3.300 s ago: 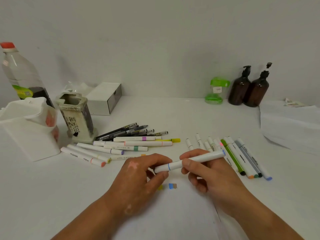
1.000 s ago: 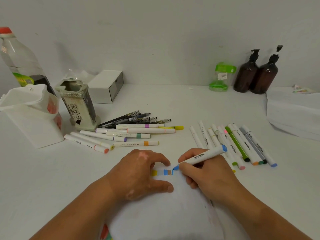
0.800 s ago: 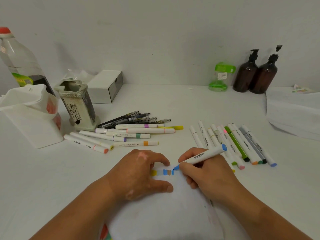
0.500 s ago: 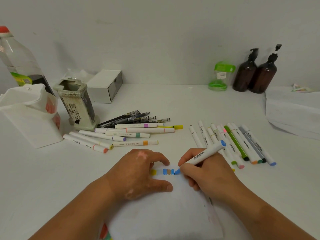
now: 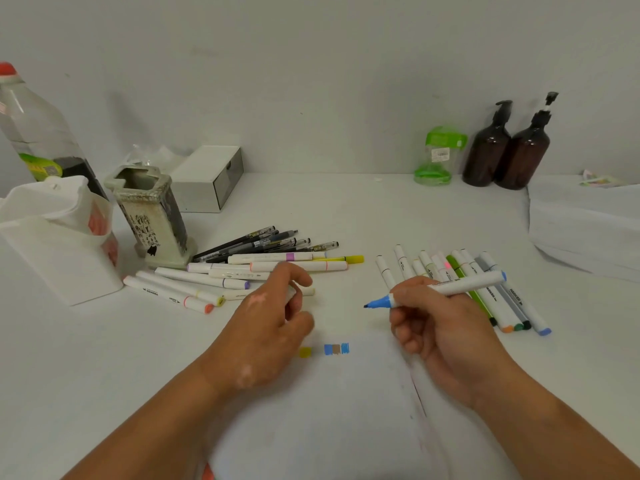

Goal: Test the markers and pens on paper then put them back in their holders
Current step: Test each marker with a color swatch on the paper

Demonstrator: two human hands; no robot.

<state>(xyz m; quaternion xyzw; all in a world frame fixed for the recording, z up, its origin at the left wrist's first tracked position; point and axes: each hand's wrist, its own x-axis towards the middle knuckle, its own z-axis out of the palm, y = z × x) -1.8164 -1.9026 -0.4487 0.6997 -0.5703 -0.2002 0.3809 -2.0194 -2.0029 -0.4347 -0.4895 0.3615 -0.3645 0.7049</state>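
Note:
My right hand (image 5: 440, 327) grips an uncapped white marker (image 5: 464, 284) with a blue tip, held level above the table with the tip pointing left. My left hand (image 5: 266, 323) hovers over the paper's (image 5: 311, 410) top left corner, fingers curled round a small white piece that looks like the marker's cap. Yellow, blue and brown swatches (image 5: 336, 349) sit on the paper between my hands. One group of white markers (image 5: 207, 278) and black pens (image 5: 263, 242) lies behind my left hand. A row of markers (image 5: 485, 296) lies behind my right hand.
A ceramic pen holder (image 5: 149, 216) and a white plastic holder (image 5: 59, 244) stand at the left, with a clear bottle (image 5: 34, 133) behind them. A white box (image 5: 207, 178), a green container (image 5: 436, 157) and two brown pump bottles (image 5: 509, 150) line the wall. Stacked paper (image 5: 585, 223) lies right.
My right hand has lifted the blue marker off the paper and moved right after adding a blue swatch. My left hand has risen from the paper, and its fingers have curled.

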